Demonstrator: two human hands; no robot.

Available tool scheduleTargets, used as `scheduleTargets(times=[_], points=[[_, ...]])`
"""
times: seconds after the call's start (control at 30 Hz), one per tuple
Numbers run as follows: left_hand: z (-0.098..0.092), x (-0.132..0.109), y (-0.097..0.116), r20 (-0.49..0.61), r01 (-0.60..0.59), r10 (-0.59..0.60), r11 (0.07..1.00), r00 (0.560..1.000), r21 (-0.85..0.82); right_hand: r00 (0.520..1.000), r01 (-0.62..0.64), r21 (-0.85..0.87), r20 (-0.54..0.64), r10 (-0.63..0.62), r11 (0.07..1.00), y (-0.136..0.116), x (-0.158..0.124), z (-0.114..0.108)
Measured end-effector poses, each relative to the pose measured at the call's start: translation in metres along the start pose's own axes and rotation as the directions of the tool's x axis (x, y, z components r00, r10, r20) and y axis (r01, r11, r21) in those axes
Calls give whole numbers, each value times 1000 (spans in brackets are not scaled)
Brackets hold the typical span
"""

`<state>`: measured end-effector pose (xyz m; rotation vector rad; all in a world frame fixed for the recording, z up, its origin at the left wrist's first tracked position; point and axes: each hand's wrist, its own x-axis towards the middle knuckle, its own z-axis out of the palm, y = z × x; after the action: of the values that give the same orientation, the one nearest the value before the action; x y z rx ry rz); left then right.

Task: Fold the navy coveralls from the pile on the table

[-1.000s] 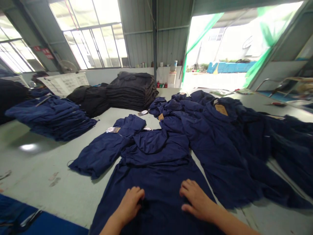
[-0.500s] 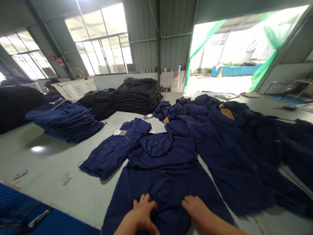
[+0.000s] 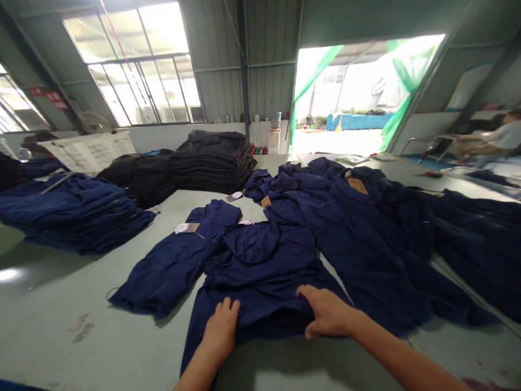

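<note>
A navy work garment [image 3: 264, 285] lies in front of me, with a gathered waist and its upper part folded over. My left hand [image 3: 222, 328] is at its lower left edge, fingers close together and curled on the cloth; the thumb is hidden. At the lower right edge is my right hand [image 3: 325, 310], its thumb and fingers spread apart over the cloth. A dark fold runs along the near edge between the hands. To the left, a folded navy garment [image 3: 171, 266] with a paper tag [image 3: 186, 228] touches its upper part.
Several more navy garments [image 3: 366, 244] spread across the right of the pale table [image 3: 134, 353]. Stacked blue clothes [image 3: 81, 212] and black clothes [image 3: 211, 163] stand at the left and back. A seated person [image 3: 502, 133] is at the far right, beyond the table.
The garment's lower part, spread toward me before, is now drawn up and folded, baring table below. My right hand has risen and its thumb shows apart. The view has turned right.
</note>
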<state>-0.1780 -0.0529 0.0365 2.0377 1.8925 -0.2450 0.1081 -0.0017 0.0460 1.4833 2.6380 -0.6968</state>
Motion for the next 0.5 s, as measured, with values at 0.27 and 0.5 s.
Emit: scheduleTargets(times=[0.27,0.5], points=[[-26,-20,3,211,-29,86,966,974,-258,995,73,-225,84,-55,972,6,-14,-25],[-68,-31,1,505,68,86,958,859,-279,916,117,58,380,-131,991,21,-16,-67]])
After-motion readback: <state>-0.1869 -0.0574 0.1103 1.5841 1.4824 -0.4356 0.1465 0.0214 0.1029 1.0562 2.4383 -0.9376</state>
